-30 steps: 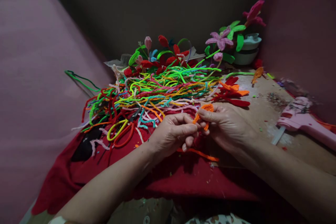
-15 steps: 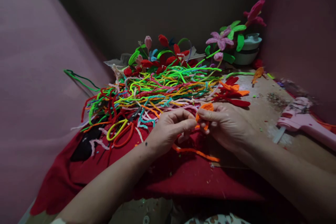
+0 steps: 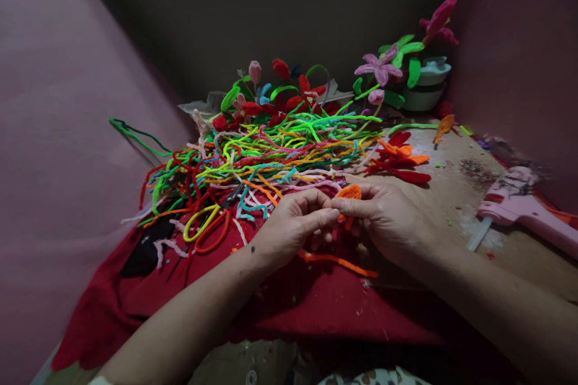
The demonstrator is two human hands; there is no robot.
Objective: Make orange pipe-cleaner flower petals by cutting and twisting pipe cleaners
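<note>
A looped orange pipe cleaner (image 3: pixel 350 192) is pinched in my right hand (image 3: pixel 388 213), its rounded end showing above the thumb. My left hand (image 3: pixel 298 219) is closed in a pinch, and its fingertips meet the right fingertips at the same orange piece. What lies right between the fingertips is hidden. Below the hands, a loose orange pipe cleaner strand (image 3: pixel 341 263) lies on the red cloth (image 3: pixel 307 307). Behind them spreads a heap of many-coloured pipe cleaners (image 3: pixel 289 150). Red and orange petals (image 3: pixel 397 159) lie just beyond my right hand.
Scissors with yellow and orange handles (image 3: pixel 213 231) lie at the left. A pink glue gun (image 3: pixel 519 201) rests on a board (image 3: pixel 456 192) at the right. Pipe cleaner flowers (image 3: pixel 379 69) stand at the back, beside a pale pot (image 3: pixel 424 93). Walls close in both sides.
My right hand has shifted slightly left, and its thumb now reaches the left fingertips. The orange loop has turned and sits a little lower between the hands.
</note>
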